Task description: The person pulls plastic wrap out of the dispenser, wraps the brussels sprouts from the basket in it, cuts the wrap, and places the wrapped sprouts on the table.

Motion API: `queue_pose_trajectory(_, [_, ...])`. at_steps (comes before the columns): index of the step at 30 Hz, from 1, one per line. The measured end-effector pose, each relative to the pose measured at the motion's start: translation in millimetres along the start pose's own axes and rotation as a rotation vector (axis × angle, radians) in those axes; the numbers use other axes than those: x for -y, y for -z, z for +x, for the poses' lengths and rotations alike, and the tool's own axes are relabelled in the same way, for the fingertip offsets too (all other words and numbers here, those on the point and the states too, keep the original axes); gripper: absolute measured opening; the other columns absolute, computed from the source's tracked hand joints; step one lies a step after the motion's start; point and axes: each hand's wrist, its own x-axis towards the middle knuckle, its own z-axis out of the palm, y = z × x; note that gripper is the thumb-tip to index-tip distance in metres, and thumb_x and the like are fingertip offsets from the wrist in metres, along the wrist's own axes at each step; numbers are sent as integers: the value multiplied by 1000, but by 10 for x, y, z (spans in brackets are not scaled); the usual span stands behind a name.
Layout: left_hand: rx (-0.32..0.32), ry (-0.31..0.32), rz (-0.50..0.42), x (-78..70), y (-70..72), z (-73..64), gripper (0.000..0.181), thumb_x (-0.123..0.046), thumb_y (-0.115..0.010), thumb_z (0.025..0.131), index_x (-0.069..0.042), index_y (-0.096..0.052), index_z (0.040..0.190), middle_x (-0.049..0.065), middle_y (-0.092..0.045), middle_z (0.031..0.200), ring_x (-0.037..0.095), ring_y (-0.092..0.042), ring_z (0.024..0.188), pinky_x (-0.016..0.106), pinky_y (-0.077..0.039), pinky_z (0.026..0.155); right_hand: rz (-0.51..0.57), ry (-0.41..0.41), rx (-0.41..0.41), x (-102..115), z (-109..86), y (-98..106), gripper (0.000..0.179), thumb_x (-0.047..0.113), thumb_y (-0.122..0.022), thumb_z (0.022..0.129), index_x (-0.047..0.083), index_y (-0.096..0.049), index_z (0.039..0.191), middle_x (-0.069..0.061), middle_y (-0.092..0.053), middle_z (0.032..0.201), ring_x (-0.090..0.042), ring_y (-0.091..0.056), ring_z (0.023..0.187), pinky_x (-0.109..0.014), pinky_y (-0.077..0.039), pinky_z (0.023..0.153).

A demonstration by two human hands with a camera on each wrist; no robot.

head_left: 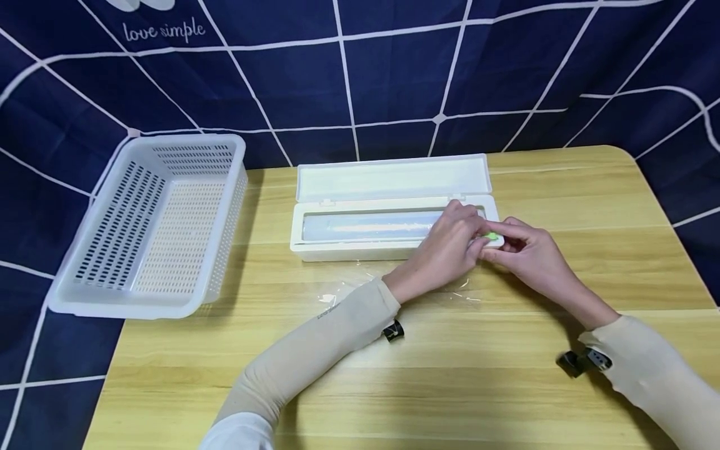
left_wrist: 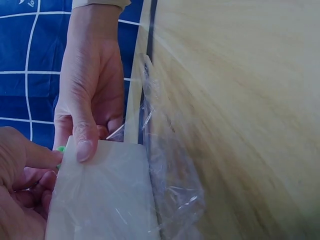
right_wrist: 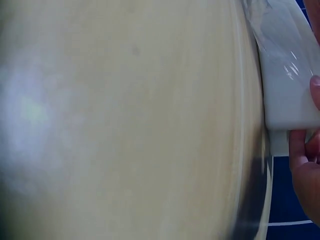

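Head view takes in a dark blue cloth point(head_left: 394, 75) with white lines, hung behind a wood-grained table point(head_left: 506, 375). At the table's back left corner sits a white slotted basket point(head_left: 126, 309), wood grain showing through its floor. Near the middle of the back edge lies a long white box point(head_left: 360, 253), its hinged lid point(head_left: 394, 178) tipped back toward that edge. A roll of clear film point(head_left: 371, 226) lies lengthwise inside the box, and loose film point(left_wrist: 172, 190) spills over the front face onto the table on the front edge's side. Both hands are at the box's right end, so the rest of it stretches from them toward the table's left edge. The right hand point(head_left: 531, 256) grips that end, thumb pressed on the front face and fingers bent around the corner. The left hand point(head_left: 444, 244) reaches across the box's right part, fingers bent, pinching a small green slider point(head_left: 493, 236) at the right end of the front rim, just beside the right hand's fingertips.
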Motion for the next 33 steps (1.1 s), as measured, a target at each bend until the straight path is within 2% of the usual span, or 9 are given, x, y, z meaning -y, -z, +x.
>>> queue_pose_trajectory(6, [11,22,-45,16,2,-50,11,-8,-77,102,-3,-82,111,-3,-69,99,12,-50,98,13,-39,85,3,19,19,5,-34,-10,56,-2,-94,84,5,-76,136,-3,-57,84,-14,-47,75,-22,-40,61])
queue_pose_trajectory(15, [24,39,-82,24,60,-27,12,-8,-79,101,-2,-82,111,0,-71,102,12,-51,96,12,-40,84,11,38,18,0,-16,16,57,-2,-94,83,6,-76,137,-4,-56,84,-14,-47,76,-21,-39,61])
queue_pose_trajectory(18, [30,46,-82,23,69,-25,13,-7,-79,101,-2,-81,112,1,-73,103,12,-52,97,14,-38,104,8,36,20,-1,-13,25,57,-2,-94,83,6,-76,137,-4,-56,84,-14,-46,76,-21,-38,61])
queue_pose_trajectory(21, [28,49,-80,23,79,-28,14,-7,-79,100,-1,-81,113,2,-75,105,12,-53,98,15,-37,106,4,32,20,-9,-7,28,58,-2,-94,83,6,-75,137,-5,-55,84,-14,-46,76,-22,-38,60])
queue_pose_trajectory(22, [27,49,-81,23,82,-28,14,-7,-79,100,-1,-81,113,3,-75,106,12,-53,98,15,-37,106,5,26,18,-10,-6,28,58,-2,-94,83,7,-76,137,-5,-55,84,-14,-46,75,-22,-38,60])
queue_pose_trajectory(25, [24,46,-73,26,97,-32,14,-6,-79,100,-1,-81,113,2,-74,105,12,-52,98,15,-40,94,-3,20,21,-12,0,31,58,-2,-94,83,7,-75,138,-5,-54,84,-15,-45,75,-22,-38,60])
queue_pose_trajectory(28, [28,46,-76,33,117,-37,14,-6,-79,100,-1,-81,113,2,-74,105,13,-53,98,15,-42,92,-3,4,20,-14,2,32,58,-2,-94,84,9,-76,138,-5,-53,83,-15,-45,75,-23,-37,60])
queue_pose_trajectory(33, [64,85,-83,70,171,-66,13,-8,-77,103,-1,-81,113,3,-73,107,15,-54,102,16,-43,88,-7,1,27,-23,13,26,58,-2,-93,85,10,-76,139,-8,-50,83,-15,-44,73,-24,-36,59])
